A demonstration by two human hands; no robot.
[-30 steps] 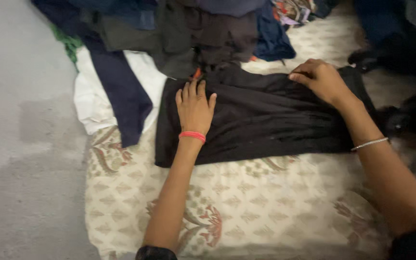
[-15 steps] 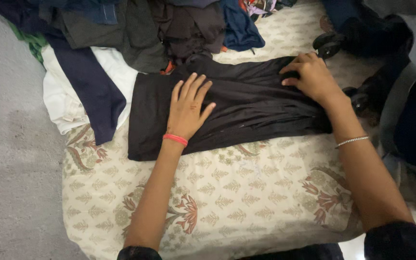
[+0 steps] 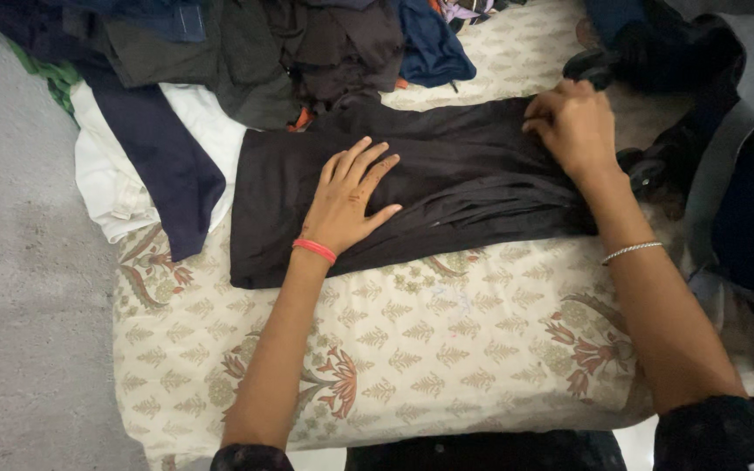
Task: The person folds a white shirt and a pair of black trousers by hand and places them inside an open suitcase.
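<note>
Black garment (image 3: 447,179) (both hands flat)

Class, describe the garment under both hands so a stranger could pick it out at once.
Find the patterned cream mattress. Across its upper part, below the clothes pile, lies the black garment, with the left hand flat and the right hand at its edge. Only it is spread flat.

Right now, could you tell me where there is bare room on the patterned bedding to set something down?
Free: the patterned bedding between the forearms, below the black garment. Crowded: the clothes pile above, and where the left hand and right hand press.
</note>
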